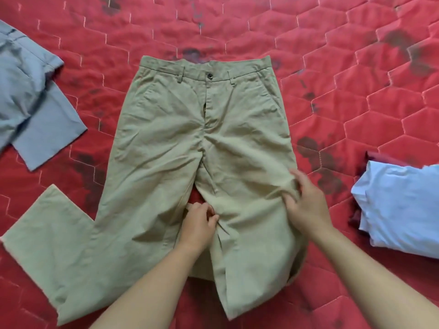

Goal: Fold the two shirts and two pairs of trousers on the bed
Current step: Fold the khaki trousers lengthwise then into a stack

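Khaki trousers (166, 143) lie front up in the middle of the red quilted bed (356, 103), waistband far from me. Their left leg bends back on itself, its hem at the far left. My left hand (198, 225) pinches the inner edge of the right leg just below the crotch. My right hand (305, 205) grips a bunch of cloth at the outer side of that same leg. Grey trousers (31, 96) lie crumpled at the left edge. A folded light-blue shirt (401, 210) sits at the right, with a dark red garment (380, 159) showing from under it.
The quilt has hexagon stitching and dark floral print. Bare quilt shows beyond the waistband and between the khaki trousers and the clothes on either side.
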`<state>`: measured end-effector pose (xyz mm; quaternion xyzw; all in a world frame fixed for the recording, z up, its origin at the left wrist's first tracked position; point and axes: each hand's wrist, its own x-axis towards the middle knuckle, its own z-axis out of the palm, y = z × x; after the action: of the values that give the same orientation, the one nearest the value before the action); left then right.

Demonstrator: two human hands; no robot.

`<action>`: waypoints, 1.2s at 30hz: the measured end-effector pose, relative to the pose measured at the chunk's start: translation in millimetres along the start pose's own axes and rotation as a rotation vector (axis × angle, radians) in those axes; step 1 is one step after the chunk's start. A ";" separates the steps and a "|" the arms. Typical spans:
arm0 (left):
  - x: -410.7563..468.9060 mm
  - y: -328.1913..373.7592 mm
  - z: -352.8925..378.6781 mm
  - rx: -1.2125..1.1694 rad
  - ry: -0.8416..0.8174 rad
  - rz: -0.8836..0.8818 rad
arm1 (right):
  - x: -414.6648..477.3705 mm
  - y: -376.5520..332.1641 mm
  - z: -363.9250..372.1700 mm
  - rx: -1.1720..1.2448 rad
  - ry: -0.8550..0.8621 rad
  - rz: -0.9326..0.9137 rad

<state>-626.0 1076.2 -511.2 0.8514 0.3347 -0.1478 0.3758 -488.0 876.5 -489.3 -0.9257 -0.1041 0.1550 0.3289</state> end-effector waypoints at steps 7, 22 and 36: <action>-6.7 14.2 -19.7 0.271 0.038 0.155 | 36.1 -20.8 -34.5 0.101 -0.017 -0.019; -30.7 -36.6 18.7 0.664 0.059 0.106 | -119.8 78.6 -9.9 0.206 -0.080 0.049; -181.8 -37.9 -17.7 0.344 0.092 0.298 | -161.4 -10.7 -77.6 0.340 0.358 0.075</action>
<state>-784.9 1024.6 -428.2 0.9487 0.1923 -0.1064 0.2272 -611.6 792.4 -390.0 -0.8731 0.0177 0.0159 0.4870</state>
